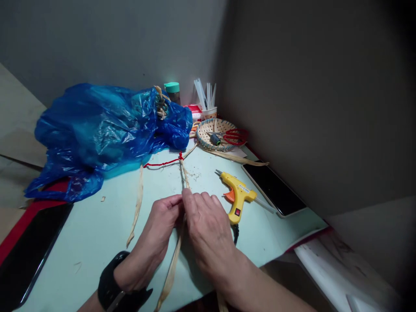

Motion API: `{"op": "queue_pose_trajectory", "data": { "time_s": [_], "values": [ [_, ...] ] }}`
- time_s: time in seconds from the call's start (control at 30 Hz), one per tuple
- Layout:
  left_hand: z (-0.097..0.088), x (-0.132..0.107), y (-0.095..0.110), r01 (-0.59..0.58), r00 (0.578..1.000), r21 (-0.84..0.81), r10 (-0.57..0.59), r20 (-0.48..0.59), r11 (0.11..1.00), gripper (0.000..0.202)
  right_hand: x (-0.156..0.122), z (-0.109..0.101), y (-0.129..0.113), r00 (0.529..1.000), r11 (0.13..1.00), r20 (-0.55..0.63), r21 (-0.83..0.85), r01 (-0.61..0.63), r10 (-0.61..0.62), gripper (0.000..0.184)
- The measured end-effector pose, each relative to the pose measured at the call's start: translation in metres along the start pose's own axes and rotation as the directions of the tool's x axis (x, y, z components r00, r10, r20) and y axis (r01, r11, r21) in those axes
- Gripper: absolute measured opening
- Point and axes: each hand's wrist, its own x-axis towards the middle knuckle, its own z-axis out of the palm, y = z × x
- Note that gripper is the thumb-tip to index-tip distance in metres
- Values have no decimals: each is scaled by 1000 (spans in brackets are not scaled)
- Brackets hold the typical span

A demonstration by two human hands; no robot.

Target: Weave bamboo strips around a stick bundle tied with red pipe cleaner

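Both my hands meet at the middle of the table, closed on a cord of twisted dry plant fibre [185, 174]. My left hand [161, 225] pinches it with thumb and index finger. Beside it, my right hand [208, 223] grips the same cord, its fingers curled. The cord's far end is tied with a red string [162, 164] that runs left toward the blue bag. Loose fibre strips [172, 273] hang from my hands toward the table's near edge. Another dry strip [139, 203] lies left of my hands. Where the fingertips meet, the cord is partly hidden.
Right of my hands lies a yellow glue gun [238, 195], near a dark-screened phone [276, 188]. A woven basket [203, 138] holds red-handled scissors [235, 137] and a thread spool [215, 139]. A blue plastic bag [107, 125] fills the back left; a dark device [30, 253] lies front left.
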Motion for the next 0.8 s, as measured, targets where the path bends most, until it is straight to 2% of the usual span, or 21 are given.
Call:
{"op": "queue_pose_trajectory", "data": {
  "time_s": [0.1,0.17,0.27,0.33,0.43,0.5,0.57,0.63,0.67,0.8],
  "values": [
    [-2,-1,4,13,1000,-13,-13,15,1000,14,-1,-11,12,998,968,68,249,-22,5,46],
    [-4,-2,7,29,1000,-39,-28,9,999,12,3,-23,26,988,893,138,435,-119,65,41],
    [-5,-1,12,84,996,-78,-85,-15,993,13,14,-34,47,968,828,177,504,-244,178,32],
    [-5,-1,14,96,995,-87,-97,-7,992,15,24,-31,57,939,761,325,579,-293,114,30],
    [-4,-1,15,50,999,-58,-49,24,997,15,34,-15,60,823,521,562,729,-444,-85,29],
    [-4,-2,14,7,1000,-25,-7,12,1000,16,38,-4,58,766,355,626,755,-551,-145,27],
    [-5,-3,12,-24,1000,0,24,-17,1000,22,40,2,56,739,256,656,749,-611,-155,24],
    [-7,-4,10,-48,998,26,48,-27,999,29,39,4,56,731,228,664,745,-627,-158,22],
    [-8,-5,10,-56,998,50,58,-26,997,31,38,5,57,737,242,659,747,-620,-146,21],
    [-9,-7,13,-36,999,205,40,-18,978,28,32,9,60,818,398,571,767,-503,-66,22]
  ]
}}
